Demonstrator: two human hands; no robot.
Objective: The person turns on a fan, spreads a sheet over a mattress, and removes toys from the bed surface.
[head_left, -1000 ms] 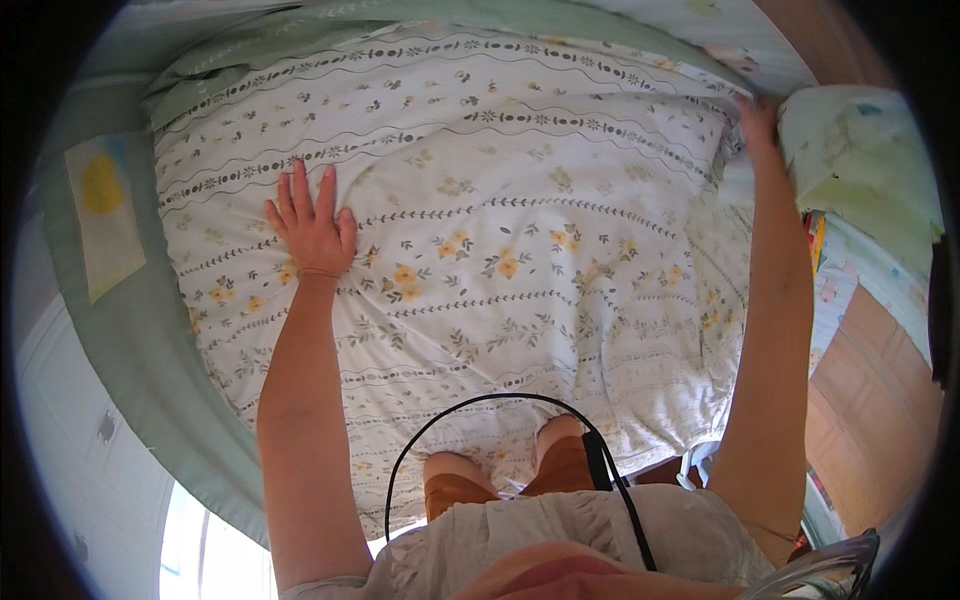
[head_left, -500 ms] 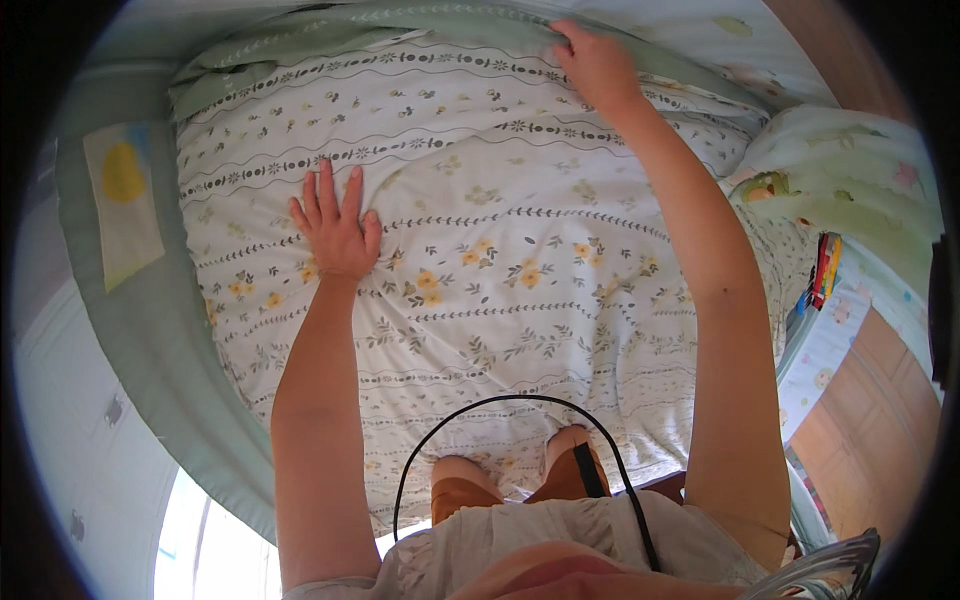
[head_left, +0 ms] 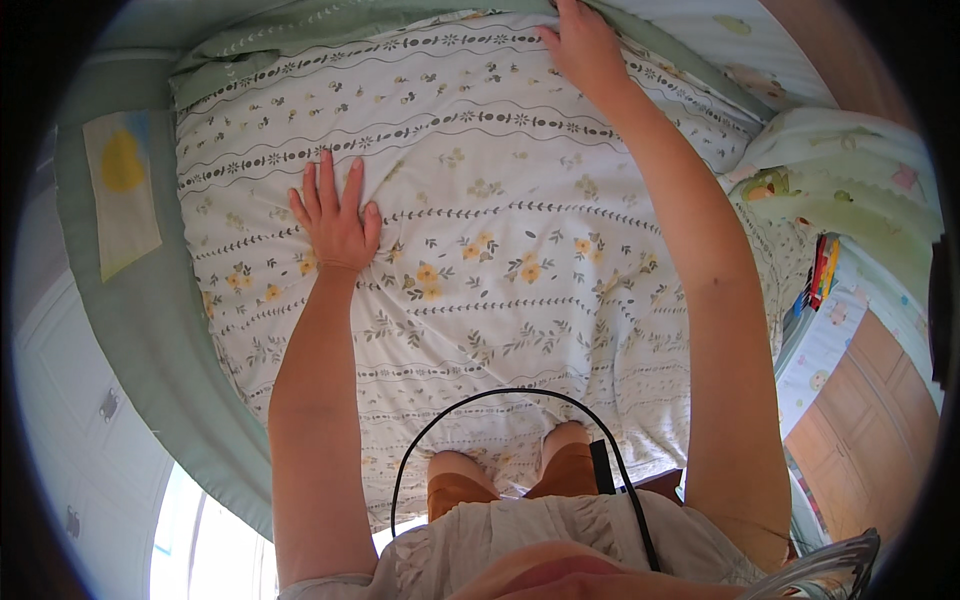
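A white quilt (head_left: 500, 200) printed with small yellow flowers and dark wavy bands lies spread over a bed. My left hand (head_left: 335, 220) rests flat on it, fingers apart, left of the middle. My right hand (head_left: 585, 45) reaches to the quilt's far edge and lies on the cloth where it meets the pale green sheet (head_left: 150, 330); whether its fingers pinch the edge I cannot tell.
The green sheet hangs down the bed's left side, with a pale patch bearing a yellow shape (head_left: 120, 190). A patterned pillow or blanket (head_left: 850, 190) lies at the right beside colourful items (head_left: 822, 270). A black cable (head_left: 480, 400) loops over my knees. A wooden floor (head_left: 860, 420) shows lower right.
My right hand has swept from the quilt's far right corner to the middle of its far edge. My left hand stayed flat in place. The view shifted slightly right over the bed.
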